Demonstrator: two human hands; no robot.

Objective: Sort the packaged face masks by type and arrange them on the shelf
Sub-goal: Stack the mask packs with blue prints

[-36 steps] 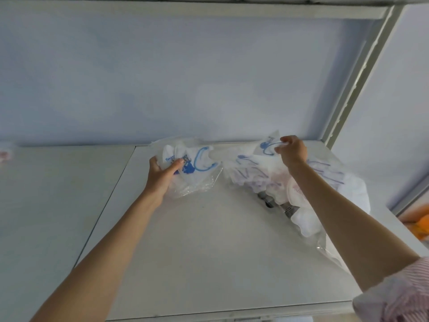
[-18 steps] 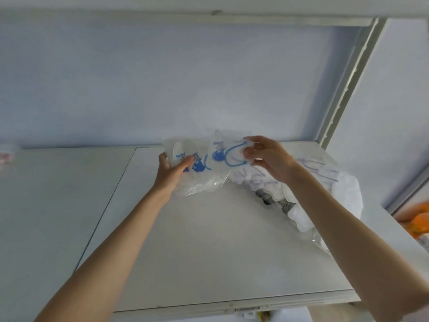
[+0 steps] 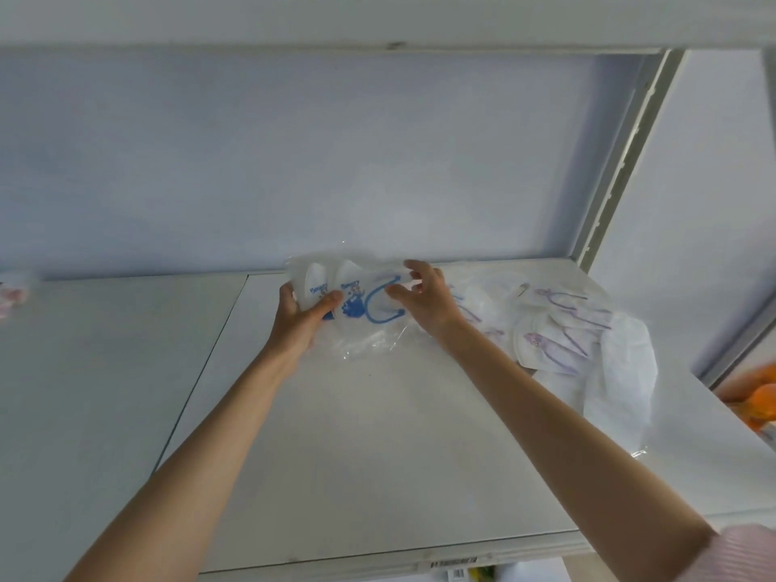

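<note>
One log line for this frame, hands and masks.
left hand: grips blue-print masks | right hand: pinches same | purple-print masks: heaped right | shelf

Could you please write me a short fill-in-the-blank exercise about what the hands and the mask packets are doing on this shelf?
1. The left hand grips clear plastic packets of white masks with ____ ear loops.
2. The right hand holds the same packets at their ____ end.
3. The loose pile of purple-printed mask packets lies to the ____ of both hands on the white shelf board.

Missing words: blue; right; right

1. The white shelf (image 3: 378, 434) has 2 boards side by side.
2. On its right part lies a pile of packaged masks with purple print (image 3: 562, 325) (partly on white wrapping (image 3: 625, 371)).
</note>
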